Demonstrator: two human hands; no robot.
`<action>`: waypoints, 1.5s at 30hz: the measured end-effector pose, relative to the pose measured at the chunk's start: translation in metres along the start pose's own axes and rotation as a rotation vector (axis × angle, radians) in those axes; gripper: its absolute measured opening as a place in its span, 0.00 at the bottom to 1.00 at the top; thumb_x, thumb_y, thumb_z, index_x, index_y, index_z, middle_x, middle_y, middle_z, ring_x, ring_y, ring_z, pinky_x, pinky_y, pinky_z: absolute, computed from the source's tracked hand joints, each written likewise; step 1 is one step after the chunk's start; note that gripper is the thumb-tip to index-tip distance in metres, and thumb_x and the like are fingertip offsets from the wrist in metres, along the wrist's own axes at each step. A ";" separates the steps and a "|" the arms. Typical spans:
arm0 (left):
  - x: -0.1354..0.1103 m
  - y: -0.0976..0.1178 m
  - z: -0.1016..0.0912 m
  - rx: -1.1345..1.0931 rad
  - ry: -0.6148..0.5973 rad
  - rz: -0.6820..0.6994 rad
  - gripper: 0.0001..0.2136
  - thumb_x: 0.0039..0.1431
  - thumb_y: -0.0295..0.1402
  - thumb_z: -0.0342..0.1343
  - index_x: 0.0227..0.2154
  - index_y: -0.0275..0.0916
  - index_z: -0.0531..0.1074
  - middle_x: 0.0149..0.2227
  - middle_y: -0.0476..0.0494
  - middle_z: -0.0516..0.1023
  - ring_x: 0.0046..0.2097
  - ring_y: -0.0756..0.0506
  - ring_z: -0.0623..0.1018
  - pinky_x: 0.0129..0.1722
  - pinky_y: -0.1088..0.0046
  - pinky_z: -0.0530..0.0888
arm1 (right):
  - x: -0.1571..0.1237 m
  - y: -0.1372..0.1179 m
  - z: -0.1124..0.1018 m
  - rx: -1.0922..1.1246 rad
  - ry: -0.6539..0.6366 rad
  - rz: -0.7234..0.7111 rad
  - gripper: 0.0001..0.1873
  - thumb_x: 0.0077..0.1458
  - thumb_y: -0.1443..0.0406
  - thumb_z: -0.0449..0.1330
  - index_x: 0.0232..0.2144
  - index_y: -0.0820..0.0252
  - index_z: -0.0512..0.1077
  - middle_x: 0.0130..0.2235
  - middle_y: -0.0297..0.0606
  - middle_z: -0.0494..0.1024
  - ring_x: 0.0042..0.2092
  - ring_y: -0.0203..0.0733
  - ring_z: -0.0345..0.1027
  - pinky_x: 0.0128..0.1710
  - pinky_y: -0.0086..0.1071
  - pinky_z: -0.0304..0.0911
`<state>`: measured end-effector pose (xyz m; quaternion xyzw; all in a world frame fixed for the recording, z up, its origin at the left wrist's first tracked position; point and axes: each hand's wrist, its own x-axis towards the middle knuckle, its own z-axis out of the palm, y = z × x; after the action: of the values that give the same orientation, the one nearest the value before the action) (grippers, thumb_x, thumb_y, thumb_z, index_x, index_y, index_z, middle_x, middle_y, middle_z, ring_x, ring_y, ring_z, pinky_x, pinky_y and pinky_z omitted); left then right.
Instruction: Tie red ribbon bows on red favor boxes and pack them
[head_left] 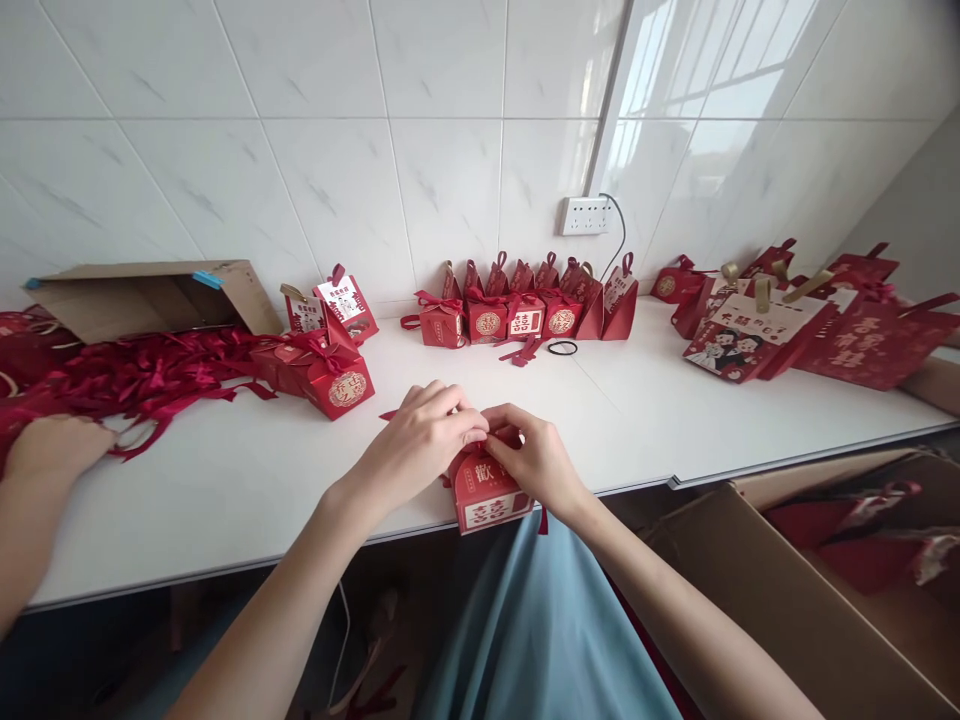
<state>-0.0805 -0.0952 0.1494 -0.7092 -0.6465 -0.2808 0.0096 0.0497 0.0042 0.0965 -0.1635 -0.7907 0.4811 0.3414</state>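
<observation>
While the red box (491,488) sits at the near edge of the white table (634,425), your left hand (429,438) and right hand (535,455) meet bunched at its top; whether either clamps anything, I cannot tell; another person's hand (58,448) lies at the table's left end; small boxes (487,322) line the table's back.

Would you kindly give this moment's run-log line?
left hand: at top of red box; right hand: same place; red box: at near edge of white counter

A red, cream-lettered box (491,488) sits at the table edge (405,531).
</observation>
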 end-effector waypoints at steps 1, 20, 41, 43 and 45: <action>0.004 -0.001 0.000 -0.004 -0.014 0.019 0.08 0.58 0.30 0.51 0.28 0.41 0.75 0.32 0.44 0.71 0.37 0.43 0.67 0.43 0.65 0.60 | 0.000 0.001 0.000 0.031 0.005 0.021 0.07 0.50 0.69 0.55 0.34 0.56 0.67 0.32 0.32 0.78 0.32 0.37 0.70 0.34 0.31 0.62; -0.006 0.003 -0.010 -0.313 -0.089 -0.129 0.03 0.57 0.33 0.55 0.30 0.41 0.73 0.32 0.52 0.75 0.32 0.51 0.73 0.33 0.77 0.69 | 0.003 -0.001 0.004 0.078 0.064 0.110 0.06 0.49 0.66 0.59 0.32 0.58 0.69 0.30 0.34 0.79 0.31 0.38 0.72 0.32 0.30 0.64; -0.007 -0.037 0.034 -0.380 0.137 -0.263 0.07 0.55 0.36 0.54 0.27 0.38 0.72 0.31 0.46 0.75 0.35 0.47 0.74 0.37 0.71 0.71 | 0.000 0.003 0.006 0.272 0.082 0.113 0.09 0.47 0.63 0.61 0.29 0.57 0.62 0.27 0.32 0.75 0.29 0.37 0.69 0.28 0.28 0.63; -0.012 -0.033 0.037 -0.366 0.159 -0.229 0.07 0.56 0.34 0.53 0.27 0.39 0.72 0.32 0.45 0.75 0.38 0.45 0.74 0.39 0.69 0.71 | 0.000 0.002 0.006 0.250 0.097 0.116 0.09 0.47 0.62 0.61 0.27 0.58 0.64 0.27 0.32 0.73 0.28 0.36 0.68 0.27 0.28 0.62; -0.018 -0.028 0.039 -0.379 0.156 -0.215 0.08 0.57 0.33 0.51 0.28 0.39 0.73 0.34 0.43 0.76 0.42 0.44 0.73 0.40 0.69 0.72 | 0.000 0.001 0.006 0.224 0.112 0.109 0.08 0.47 0.61 0.60 0.26 0.58 0.65 0.26 0.32 0.73 0.27 0.36 0.67 0.27 0.29 0.62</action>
<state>-0.0910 -0.0919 0.0992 -0.6016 -0.6515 -0.4504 -0.1038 0.0455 0.0010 0.0938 -0.1936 -0.7016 0.5743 0.3747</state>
